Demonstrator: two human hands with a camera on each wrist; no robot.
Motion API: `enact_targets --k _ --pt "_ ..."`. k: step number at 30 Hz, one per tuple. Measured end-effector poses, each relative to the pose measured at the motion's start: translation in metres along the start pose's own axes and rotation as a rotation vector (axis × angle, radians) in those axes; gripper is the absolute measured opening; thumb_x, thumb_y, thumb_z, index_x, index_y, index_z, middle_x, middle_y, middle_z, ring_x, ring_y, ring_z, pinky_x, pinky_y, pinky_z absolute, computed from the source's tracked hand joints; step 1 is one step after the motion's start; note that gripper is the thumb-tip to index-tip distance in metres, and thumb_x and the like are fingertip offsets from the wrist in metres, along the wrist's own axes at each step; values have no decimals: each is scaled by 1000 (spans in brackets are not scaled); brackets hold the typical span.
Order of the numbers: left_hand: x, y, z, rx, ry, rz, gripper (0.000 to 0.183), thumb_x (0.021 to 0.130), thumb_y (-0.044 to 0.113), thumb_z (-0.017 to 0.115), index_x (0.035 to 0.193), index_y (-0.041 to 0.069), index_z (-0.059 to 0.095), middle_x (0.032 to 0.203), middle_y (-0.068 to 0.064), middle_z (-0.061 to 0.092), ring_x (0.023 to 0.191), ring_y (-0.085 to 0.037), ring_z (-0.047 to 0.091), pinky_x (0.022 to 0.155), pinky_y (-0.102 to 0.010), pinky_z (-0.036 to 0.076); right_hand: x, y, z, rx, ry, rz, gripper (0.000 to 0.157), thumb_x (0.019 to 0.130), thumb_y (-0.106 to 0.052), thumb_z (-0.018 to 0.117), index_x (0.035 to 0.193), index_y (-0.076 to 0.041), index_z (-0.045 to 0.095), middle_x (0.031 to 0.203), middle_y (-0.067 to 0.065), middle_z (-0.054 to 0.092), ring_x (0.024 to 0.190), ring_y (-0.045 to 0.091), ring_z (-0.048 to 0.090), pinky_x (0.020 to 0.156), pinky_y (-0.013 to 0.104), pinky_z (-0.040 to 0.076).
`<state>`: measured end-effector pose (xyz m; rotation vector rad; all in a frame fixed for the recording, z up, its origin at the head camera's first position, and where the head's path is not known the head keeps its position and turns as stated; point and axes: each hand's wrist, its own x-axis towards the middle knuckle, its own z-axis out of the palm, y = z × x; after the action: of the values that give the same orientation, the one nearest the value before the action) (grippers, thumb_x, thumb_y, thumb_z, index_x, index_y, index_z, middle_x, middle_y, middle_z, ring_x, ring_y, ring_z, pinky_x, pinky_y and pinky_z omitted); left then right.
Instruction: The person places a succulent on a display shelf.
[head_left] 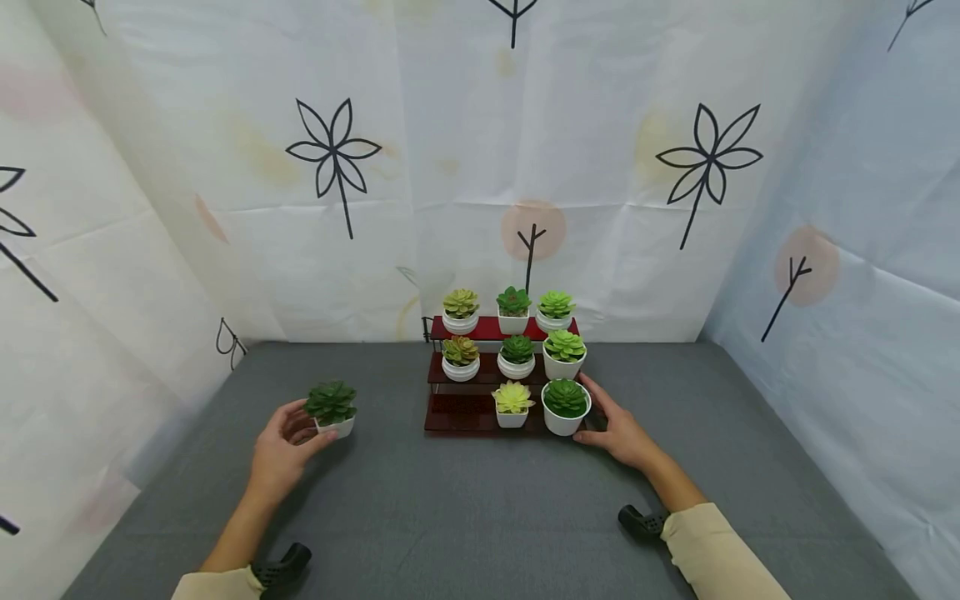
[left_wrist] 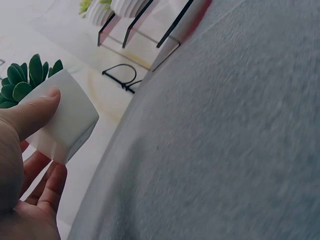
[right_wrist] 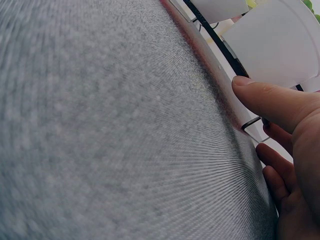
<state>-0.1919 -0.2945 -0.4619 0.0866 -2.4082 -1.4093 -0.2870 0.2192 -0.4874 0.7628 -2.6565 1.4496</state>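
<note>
My left hand (head_left: 281, 450) holds a dark green succulent (head_left: 331, 403) in a white angular pot (left_wrist: 67, 117), raised over the left part of the table. The thumb presses one side of the pot and the fingers support the other. At the right end of a three-tier dark red stand (head_left: 457, 423) is my right hand (head_left: 618, 429). Its thumb lies by the bottom shelf's edge, close to a round white pot (right_wrist: 272, 45) with a green succulent (head_left: 565, 397); the other fingers extend along the stand's side. The index fingertip's contact is hidden.
More potted succulents stand on the tiers, including a yellow-green one (head_left: 513, 397) on the bottom shelf and a bright green one (head_left: 564, 345) on the middle shelf. Grey cloth (head_left: 450, 517) covers the table. Patterned white fabric (head_left: 450, 167) encloses the back and sides.
</note>
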Motion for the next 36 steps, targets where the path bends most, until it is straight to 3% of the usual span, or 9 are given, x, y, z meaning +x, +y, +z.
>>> enact_targets --k 5,10,22,36 --pt "-1 3 9 -16 -18 14 73 84 19 79 142 1 39 125 -22 56 95 5 55 75 -10 45 -1 1 0 3 3 10 98 78 -16 83 156 -15 23 150 22 36 133 43 37 104 62 30" --pt "-1 5 17 -23 -42 22 73 83 19 80 142 2 40 124 -21 57 97 1 56 76 -11 46 -2 1 0 12 4 12 98 78 -16 82 156 -16 23 152 21 34 134 42 36 104 62 29" --pt "-2 19 40 -141 -125 50 72 82 15 80 141 2 41 125 -21 56 109 -30 59 80 -17 49 -1 2 1 21 10 -12 98 77 -13 82 156 -14 24 151 20 35 135 41 36 106 61 27" --pt "-1 22 78 -206 -168 37 69 79 12 82 138 6 46 122 -19 59 106 -33 61 78 -23 52 -1 -1 0 9 15 0 98 77 -14 83 156 -14 24 151 21 35 134 43 37 105 62 27"
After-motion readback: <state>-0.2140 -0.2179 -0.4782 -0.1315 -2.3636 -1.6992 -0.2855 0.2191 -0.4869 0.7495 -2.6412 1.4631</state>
